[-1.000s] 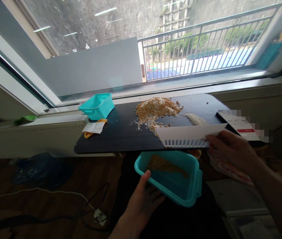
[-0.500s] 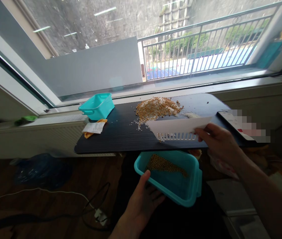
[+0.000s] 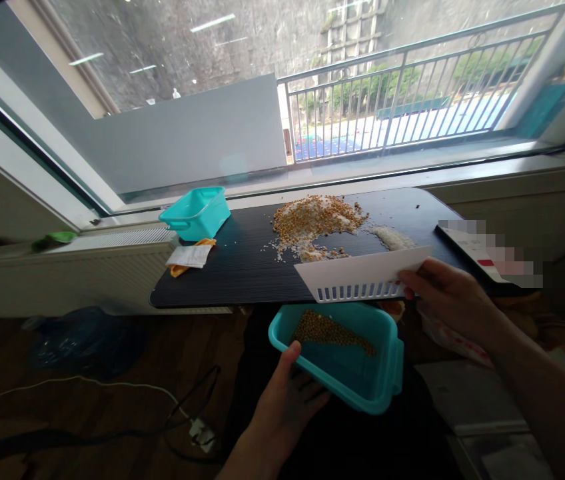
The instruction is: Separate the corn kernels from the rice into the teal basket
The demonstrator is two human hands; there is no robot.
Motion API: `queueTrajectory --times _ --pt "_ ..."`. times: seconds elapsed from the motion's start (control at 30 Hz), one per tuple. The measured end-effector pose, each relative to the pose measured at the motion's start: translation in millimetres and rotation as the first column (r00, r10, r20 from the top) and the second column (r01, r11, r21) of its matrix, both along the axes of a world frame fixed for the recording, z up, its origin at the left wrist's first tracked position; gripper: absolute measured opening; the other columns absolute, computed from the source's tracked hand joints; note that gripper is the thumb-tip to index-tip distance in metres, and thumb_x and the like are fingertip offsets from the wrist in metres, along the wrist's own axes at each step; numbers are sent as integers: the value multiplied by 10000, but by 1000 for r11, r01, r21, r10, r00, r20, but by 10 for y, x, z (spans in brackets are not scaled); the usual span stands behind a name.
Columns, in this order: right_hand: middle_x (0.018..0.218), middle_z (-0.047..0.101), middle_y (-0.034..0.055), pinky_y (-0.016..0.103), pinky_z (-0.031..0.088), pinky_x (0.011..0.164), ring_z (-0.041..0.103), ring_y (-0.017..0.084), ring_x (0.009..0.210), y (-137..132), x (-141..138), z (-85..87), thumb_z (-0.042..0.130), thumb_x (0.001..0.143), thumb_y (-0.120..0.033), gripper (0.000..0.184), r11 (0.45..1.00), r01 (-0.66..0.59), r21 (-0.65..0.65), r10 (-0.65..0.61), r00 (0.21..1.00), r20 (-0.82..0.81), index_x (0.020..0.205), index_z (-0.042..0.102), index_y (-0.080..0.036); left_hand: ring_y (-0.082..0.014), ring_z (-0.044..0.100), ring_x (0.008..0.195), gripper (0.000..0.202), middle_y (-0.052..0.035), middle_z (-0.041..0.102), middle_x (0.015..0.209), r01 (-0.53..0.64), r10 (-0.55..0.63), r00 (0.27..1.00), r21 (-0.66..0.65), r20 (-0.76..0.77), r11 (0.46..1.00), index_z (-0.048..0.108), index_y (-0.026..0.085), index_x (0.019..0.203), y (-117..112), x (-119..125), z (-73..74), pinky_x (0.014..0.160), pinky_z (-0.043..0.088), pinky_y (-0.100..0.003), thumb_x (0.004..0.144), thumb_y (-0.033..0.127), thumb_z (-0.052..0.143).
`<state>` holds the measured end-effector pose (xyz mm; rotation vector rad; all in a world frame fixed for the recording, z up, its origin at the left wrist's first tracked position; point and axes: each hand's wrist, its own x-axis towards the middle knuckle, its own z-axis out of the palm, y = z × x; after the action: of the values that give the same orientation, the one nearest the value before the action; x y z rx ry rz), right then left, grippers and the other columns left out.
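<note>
Thumb and fingers of the right hand [image 3: 445, 293] pinch the right end of a slotted white card [image 3: 357, 270], likely held there so its long side stays free along the front edge of the tabletop [image 3: 242, 280]; whether its slotted side touches the surface I cannot tell. Left hand [image 3: 282, 400] has its thumb hooked over the rim of a teal bin [image 3: 352, 370], fingers spread beneath, steadying it just below that front edge, presumably to catch whatever comes over.

Counting: one card, two bins. One lot of tan beans [image 3: 320, 330] lies in the held bin; the second bin [image 3: 218, 217] stands at the back left corner, probably out of the way. One mixed heap [image 3: 312, 217] sits near the middle of the back edge, one patch of white grains [image 3: 392, 237] to its right; single pieces are too many to count
</note>
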<state>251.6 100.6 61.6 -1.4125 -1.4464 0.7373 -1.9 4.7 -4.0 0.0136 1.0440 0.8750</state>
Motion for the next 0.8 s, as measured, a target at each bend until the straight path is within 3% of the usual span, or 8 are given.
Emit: queueTrajectory --times 0.07,0.17,0.23,0.53,0.8 --pt "571 615 -6 268 448 499 548 147 533 -5 33 81 654 663 -467 267 998 57 -4 -57 998 -4 681 612 -204 -290 641 1056 620 -171 618 1254 -1 1 1000 -4 0 1000 490 139 1319 5 4 -4 950 472 -417 839 527 555" --pt "530 579 -15 263 428 518 523 134 527 37 70 199 619 672 -407 209 969 246 34 -246 969 18 619 567 -211 -280 643 1039 630 -176 612 1257 3 -3 1000 -4 8 1000 487 119 1316 2 10 4 938 480 -405 843 531 548" --pt "520 570 -19 259 412 512 510 130 520 84 77 237 601 685 -376 185 957 291 20 -292 956 43 610 553 -215 -273 646 1020 636 -180 610 1253 9 -9 1000 -6 8 1000 491 105 1309 -5 13 19 927 486 -396 844 535 545" --pt "532 553 -28 276 425 515 473 122 485 160 -14 211 579 686 -403 191 980 199 1 -198 976 91 661 572 -214 -269 645 1013 647 -181 617 1244 14 -14 1000 15 2 1000 500 111 1301 -22 14 49 940 474 -394 825 544 570" --pt "547 573 -23 276 463 544 529 131 526 100 14 226 595 682 -413 194 987 162 18 -163 983 91 648 557 -226 -276 640 1043 635 -177 619 1242 12 -12 1000 16 2 1000 512 116 1282 -23 10 7 978 453 -419 817 543 578"
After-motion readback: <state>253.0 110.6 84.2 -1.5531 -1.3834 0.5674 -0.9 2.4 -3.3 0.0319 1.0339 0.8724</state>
